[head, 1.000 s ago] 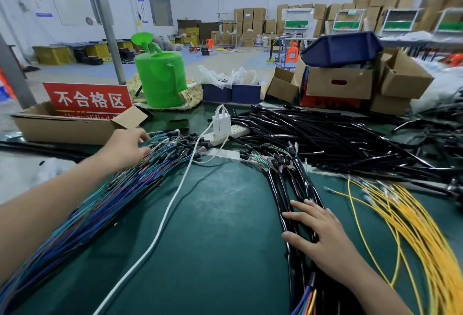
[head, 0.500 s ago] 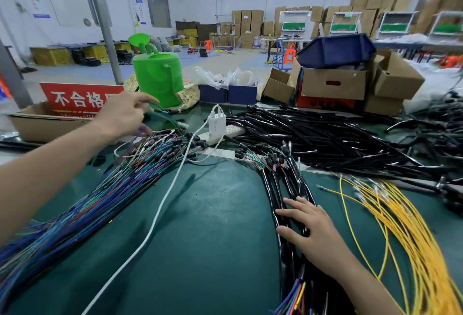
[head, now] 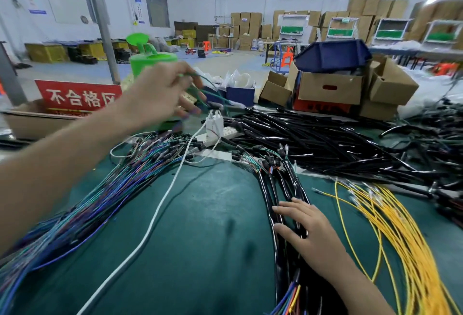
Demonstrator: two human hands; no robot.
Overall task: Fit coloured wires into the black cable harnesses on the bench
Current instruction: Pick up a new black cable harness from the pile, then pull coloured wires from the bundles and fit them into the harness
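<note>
Green and thin, a wire (head: 220,97) is pinched in the raised left hand (head: 160,94) above the matte counter (head: 200,239). The right hand (head: 310,229) lies flat, fingers straight, on the glossy black harnesses (head: 283,189), between a white cable (head: 160,209) and yellow wires (head: 400,227).

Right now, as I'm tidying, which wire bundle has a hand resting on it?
The black harness bundle, under the right hand; the yellow wires and multicoloured bundle beside it lie untouched.
</note>
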